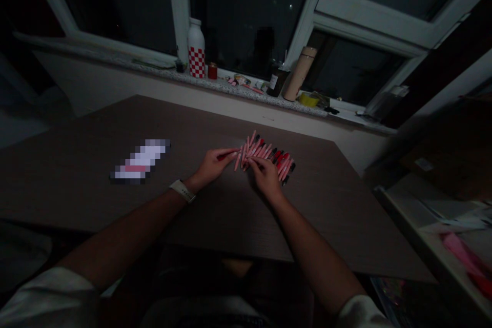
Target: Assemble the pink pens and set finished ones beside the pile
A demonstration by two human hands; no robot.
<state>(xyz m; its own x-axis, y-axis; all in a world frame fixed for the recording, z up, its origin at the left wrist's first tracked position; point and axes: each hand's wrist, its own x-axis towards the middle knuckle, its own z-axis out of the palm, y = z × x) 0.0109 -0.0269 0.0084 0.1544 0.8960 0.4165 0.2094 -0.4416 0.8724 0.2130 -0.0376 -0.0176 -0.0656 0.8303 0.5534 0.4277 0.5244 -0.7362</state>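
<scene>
A row of several pink and red pens with dark caps (269,155) lies side by side on the brown table (115,128). My left hand (211,165), with a white watch on its wrist, pinches a red pen at the row's left end. My right hand (264,173) rests on the near ends of the pens in the middle of the row, fingers bent down onto them. The room is dim, so what the right fingers hold is unclear.
A blurred white and pink flat item (140,160) lies on the table to the left. The windowsill holds a red-and-white checked bottle (196,48), a small red jar (212,70), a beige flask (299,74) and clutter. A shelf with papers (442,215) stands at right.
</scene>
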